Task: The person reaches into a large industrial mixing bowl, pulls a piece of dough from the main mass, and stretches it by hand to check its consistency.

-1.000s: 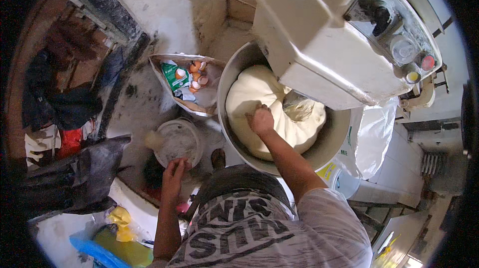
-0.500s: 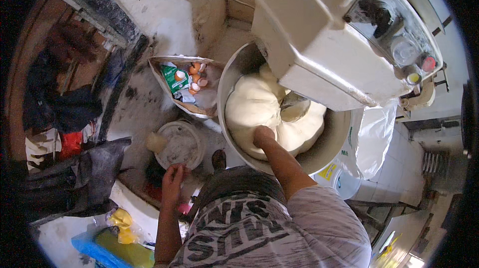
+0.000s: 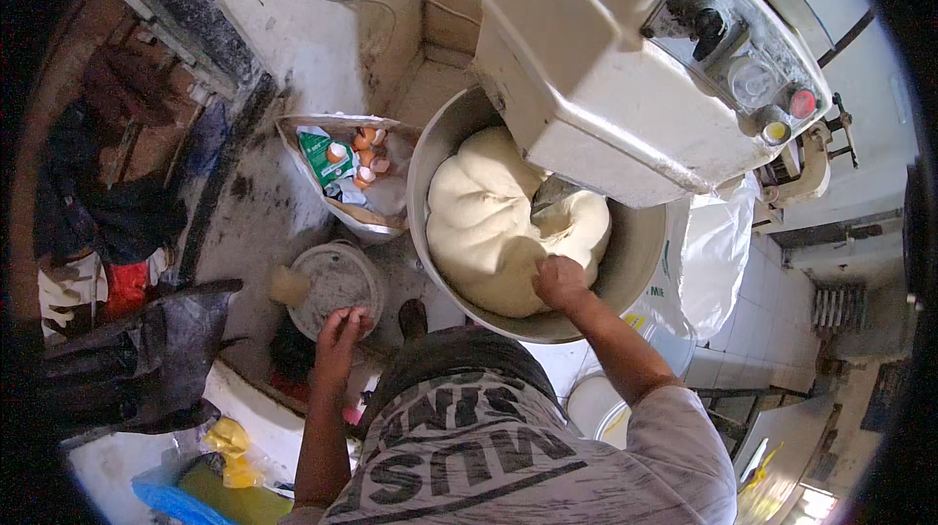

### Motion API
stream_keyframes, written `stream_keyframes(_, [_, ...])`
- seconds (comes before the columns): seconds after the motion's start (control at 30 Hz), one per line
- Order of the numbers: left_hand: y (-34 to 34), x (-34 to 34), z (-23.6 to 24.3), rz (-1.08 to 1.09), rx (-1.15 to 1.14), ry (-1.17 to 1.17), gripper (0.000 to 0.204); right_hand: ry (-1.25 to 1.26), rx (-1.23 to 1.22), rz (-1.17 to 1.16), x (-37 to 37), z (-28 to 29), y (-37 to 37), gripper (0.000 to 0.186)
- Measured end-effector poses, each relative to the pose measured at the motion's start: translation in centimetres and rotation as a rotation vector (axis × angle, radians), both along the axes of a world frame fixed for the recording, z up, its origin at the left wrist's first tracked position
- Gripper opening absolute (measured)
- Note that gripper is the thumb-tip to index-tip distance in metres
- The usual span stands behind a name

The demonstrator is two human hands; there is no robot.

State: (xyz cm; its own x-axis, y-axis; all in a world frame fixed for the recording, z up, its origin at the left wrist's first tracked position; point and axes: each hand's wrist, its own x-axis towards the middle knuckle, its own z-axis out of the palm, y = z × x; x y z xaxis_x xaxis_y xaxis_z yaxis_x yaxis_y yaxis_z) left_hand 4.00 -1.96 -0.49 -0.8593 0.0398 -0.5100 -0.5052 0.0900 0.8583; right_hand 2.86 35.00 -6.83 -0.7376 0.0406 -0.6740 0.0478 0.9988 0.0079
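A large mass of pale dough (image 3: 479, 222) lies in the wide metal bowl (image 3: 422, 183) of a mixer. Deep folds run across the dough, toward a metal part at its middle. My right hand (image 3: 562, 283) is a closed fist at the near side of the dough, casting a shadow on it; whether it touches the dough I cannot tell. Nothing shows in its fingers. Over the bowl's far right leans the cream mixer head (image 3: 586, 76), hiding part of the dough. My left hand (image 3: 342, 330) hangs empty, fingers loosely bent and apart, beside a round floury tub (image 3: 376, 281).
Left of the bowl stands an open paper sack (image 3: 391, 205) with broken eggshells (image 3: 369, 139) and a green wrapper. White plastic sheeting (image 3: 708, 261) and a white bucket (image 3: 596, 408) are at the right. Dark cloth (image 3: 137, 359) and a blue bag (image 3: 171, 496) lie at the left.
My right hand has moved right and slightly nearer, out of the crease it was pressing in the dough. The whole view has shifted a little; my left hand stays near the tub.
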Motion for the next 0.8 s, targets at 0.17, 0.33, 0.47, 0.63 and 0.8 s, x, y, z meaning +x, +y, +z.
stream_keyframes(0.17, [0.6,-0.2,0.7,-0.061,-0.053,0.031,0.025,0.389,0.016,0.028,-1.4,-7.5,-4.5,0.028])
stream_keyframes(0.33, [0.5,0.3,0.4,-0.013,-0.012,0.038,0.023,0.149,-0.088,-0.131,-3.1,-5.6,-3.3,0.022])
stream_keyframes(0.47, [0.4,0.4,0.1,-0.011,-0.035,0.014,0.024,0.193,-0.025,-0.031,1.2,-4.9,0.9,0.022])
stream_keyframes(0.63, [-0.1,0.4,-0.6,-0.025,-0.052,0.039,0.026,-0.093,0.059,0.143,1.4,0.2,2.1,0.024])
stream_keyframes(0.8, [0.2,0.0,-0.9,0.007,-0.016,0.008,0.025,0.511,-0.487,-0.236,-1.4,-0.7,-1.3,0.028])
